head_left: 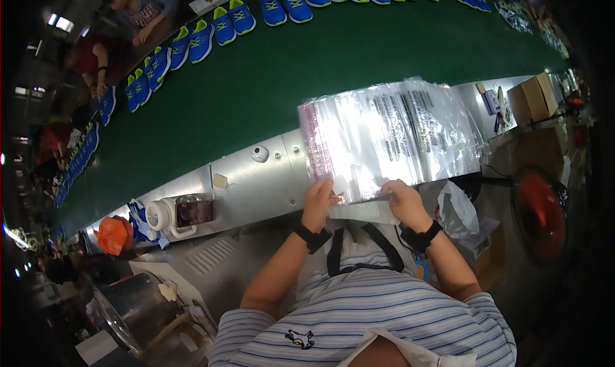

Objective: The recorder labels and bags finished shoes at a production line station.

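Observation:
A spread stack of clear plastic bags (368, 133), with dark print and a pinkish strip along the left side, lies over the metal edge and part of the green conveyor belt. At its near left corner, my left hand (318, 203) is closed on the edge of a plastic bag. My right hand (408, 203) pinches the near edge of the bags, fingers curled in. A pale strip (365, 211) hangs between my two hands, just in front of my waist. Each wrist wears a black band.
Blue shoes (198, 41) with lime linings line the far side of the green belt (237, 91). Left on the metal ledge stand a white jug (161, 214), a phone (195, 209) and an orange bag (114, 235). Cardboard box (533, 99) at right; co-workers (146, 11) sit opposite.

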